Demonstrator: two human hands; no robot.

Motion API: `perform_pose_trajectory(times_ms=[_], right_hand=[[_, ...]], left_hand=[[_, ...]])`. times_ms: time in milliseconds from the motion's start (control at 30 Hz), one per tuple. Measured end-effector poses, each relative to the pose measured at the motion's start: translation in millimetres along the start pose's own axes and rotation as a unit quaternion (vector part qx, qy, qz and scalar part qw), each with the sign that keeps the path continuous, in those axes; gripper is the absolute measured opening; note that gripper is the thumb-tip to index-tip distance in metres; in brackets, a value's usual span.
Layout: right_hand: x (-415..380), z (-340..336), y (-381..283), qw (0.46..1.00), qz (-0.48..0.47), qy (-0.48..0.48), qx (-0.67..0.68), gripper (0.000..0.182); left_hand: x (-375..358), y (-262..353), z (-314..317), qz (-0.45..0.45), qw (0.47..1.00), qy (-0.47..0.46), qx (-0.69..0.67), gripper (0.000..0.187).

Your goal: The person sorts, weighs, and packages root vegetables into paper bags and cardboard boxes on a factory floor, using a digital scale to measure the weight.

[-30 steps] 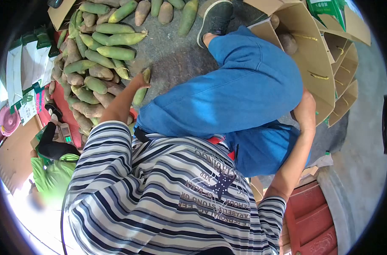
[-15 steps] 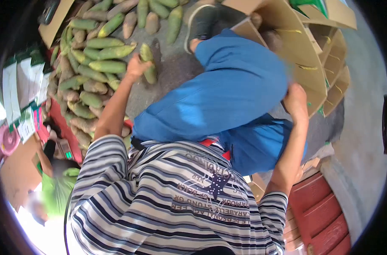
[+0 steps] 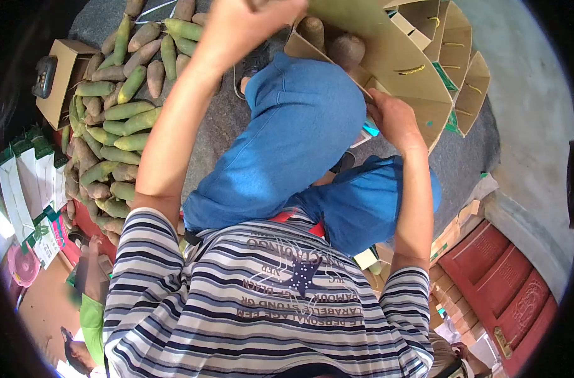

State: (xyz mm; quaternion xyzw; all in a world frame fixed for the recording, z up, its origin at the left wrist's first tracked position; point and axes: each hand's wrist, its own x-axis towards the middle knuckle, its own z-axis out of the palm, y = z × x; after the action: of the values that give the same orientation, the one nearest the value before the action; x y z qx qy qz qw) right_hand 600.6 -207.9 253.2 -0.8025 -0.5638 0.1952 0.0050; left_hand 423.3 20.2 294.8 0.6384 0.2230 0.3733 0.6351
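My left hand (image 3: 252,25) is at the top edge, near the mouth of a cardboard box (image 3: 425,85) with a yellow cord handle. Its fingers are curled, partly cut off by the frame. A blurred green radish (image 3: 347,16) extends from them across the box opening. Inside the box, a brownish radish (image 3: 312,33) and a rounder radish end (image 3: 348,50) show. My right hand (image 3: 394,120) grips the box's near edge beside my bent knee. Many green and earth-coloured radishes (image 3: 132,123) lie piled on the dark ground mat to the left.
More open cardboard boxes (image 3: 473,94) with yellow cords stand at the right. A small carton (image 3: 63,69) with a black device sits left of the pile. Another person in a green top (image 3: 92,318) is at lower left. A red door (image 3: 501,283) stands at lower right.
My left hand has carried the green radish from beside the pile up and right to the box. My right hand has moved left along with the box. The view has shifted.
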Motion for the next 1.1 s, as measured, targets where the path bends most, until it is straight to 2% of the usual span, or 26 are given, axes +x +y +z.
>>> perform_pose_trajectory(times_ms=[33,67,167,200,233,267,300,367,400,433,467,500,533,600,700,800,900,1000,1100], right_hand=[[0,1,1,1.000,0.001,-0.001,-0.003,0.024],[0,1,2,1.000,-0.001,0.002,-0.004,0.025],[-2,-5,-2,1.000,0.011,-0.005,-0.011,0.026],[-1,-11,-4,0.999,0.024,-0.015,-0.016,0.027],[0,-11,-5,0.999,0.034,-0.026,-0.022,0.029],[0,-4,0,0.999,-0.002,-0.044,0.008,0.032],[1,-1,-2,0.999,-0.009,-0.032,0.010,0.029],[0,-2,-3,1.000,-0.014,-0.002,0.007,0.026],[0,-3,-3,1.000,-0.016,0.003,0.013,0.027],[0,-3,-3,1.000,-0.009,-0.005,0.005,0.027],[1,-2,-2,1.000,-0.001,-0.014,-0.004,0.028],[1,-1,-2,1.000,0.008,-0.023,-0.012,0.028],[0,0,0,1.000,0.003,-0.015,-0.009,0.029],[-1,3,2,1.000,-0.007,0.002,-0.004,0.030],[1,2,2,1.000,0.001,-0.014,-0.001,0.031],[2,9,9,0.999,-0.025,0.020,0.000,0.031],[1,1,0,1.000,0.004,-0.001,-0.004,0.031],[0,0,-2,1.000,0.009,0.002,-0.009,0.031],[0,1,1,1.000,-0.004,0.004,-0.010,0.031]], left_hand=[[-1,-15,6,-0.015,0.991,-0.082,-0.103,0.029],[-5,-25,-1,-0.048,0.992,-0.111,-0.045,0.043],[-27,-61,-39,-0.017,0.993,-0.057,0.099,0.034],[-39,-83,-61,-0.055,0.983,-0.039,0.170,0.034],[-55,-93,-81,-0.095,0.944,-0.034,0.314,0.035],[-72,-103,-103,-0.096,0.897,-0.079,0.424,0.038],[-96,-126,-129,-0.111,0.850,-0.111,0.503,0.039],[-143,-157,-186,-0.226,0.720,-0.211,0.620,0.041],[-166,-170,-219,-0.275,0.651,-0.259,0.658,0.041],[-185,-172,-244,-0.376,0.575,-0.262,0.678,0.038],[-217,-196,-288,-0.403,0.524,-0.300,0.688,0.034],[-231,-174,-293,-0.508,0.468,-0.252,0.677,0.035],[-250,-167,-311,-0.538,0.422,-0.272,0.677,0.032],[-267,-136,-311,-0.593,0.327,-0.314,0.665,0.050],[-329,-134,-335,-0.493,0.313,-0.272,0.765,0.074],[-347,-142,-342,-0.529,0.252,-0.338,0.737,0.089],[-362,-149,-353,-0.488,0.267,-0.328,0.764,0.075],[-364,-144,-359,-0.484,0.285,-0.350,0.750,0.056],[-363,-152,-364,-0.476,0.302,-0.327,0.758,0.046]])
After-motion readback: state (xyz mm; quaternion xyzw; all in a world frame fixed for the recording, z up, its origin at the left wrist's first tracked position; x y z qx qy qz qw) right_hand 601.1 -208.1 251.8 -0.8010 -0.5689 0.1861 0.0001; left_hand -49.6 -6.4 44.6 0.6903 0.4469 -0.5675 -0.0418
